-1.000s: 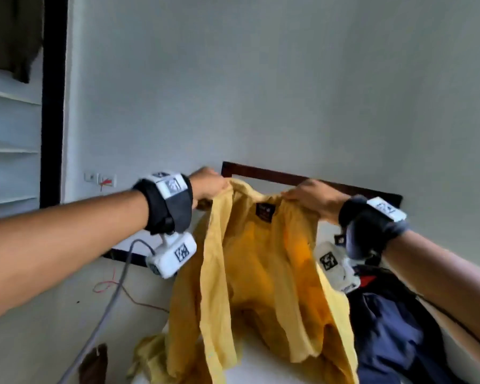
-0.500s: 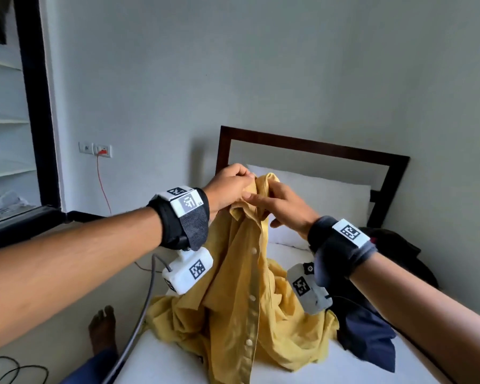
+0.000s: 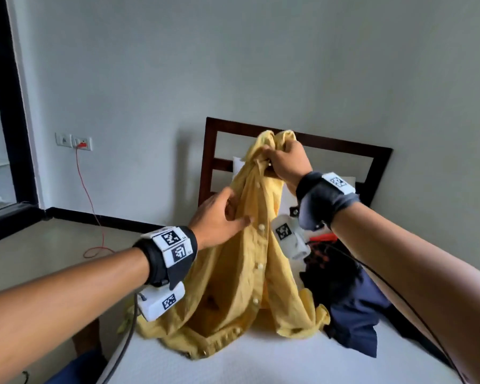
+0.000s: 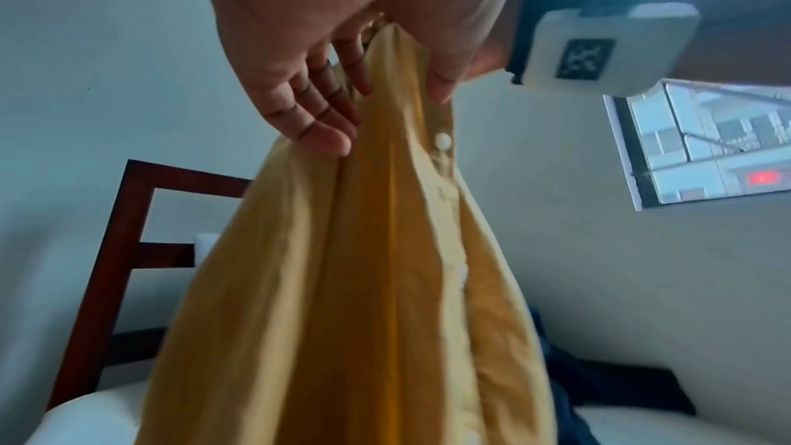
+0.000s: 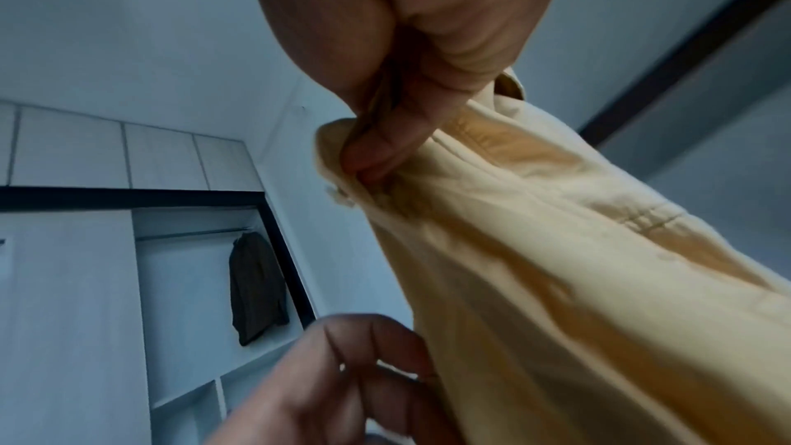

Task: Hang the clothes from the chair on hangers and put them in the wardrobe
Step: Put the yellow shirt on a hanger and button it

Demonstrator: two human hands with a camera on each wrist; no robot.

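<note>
Cloth bunched at the collar of the yellow shirt was clamped in the right hand, which held it up in front of the dark wooden headboard. The shirt's lower part lay crumpled on the white bed. From the head view the left hand rested lower on the shirt's left side, just beside the row of white buttons.

Only the left wrist view showed that grip from below: the fingers lay nearly straight along one side of a fold and the thumb on the other, so the hand touched the cloth loosely rather than curling round it. That view also caught a window that the head view did not.

Only the right wrist view showed the right thumb and fingers pinching the fabric tight, and behind them the wardrobe with a dark garment hanging on its rail.

Dark blue and black clothes lay on the bed just right of the shirt. A red cable hung from a wall socket.
</note>
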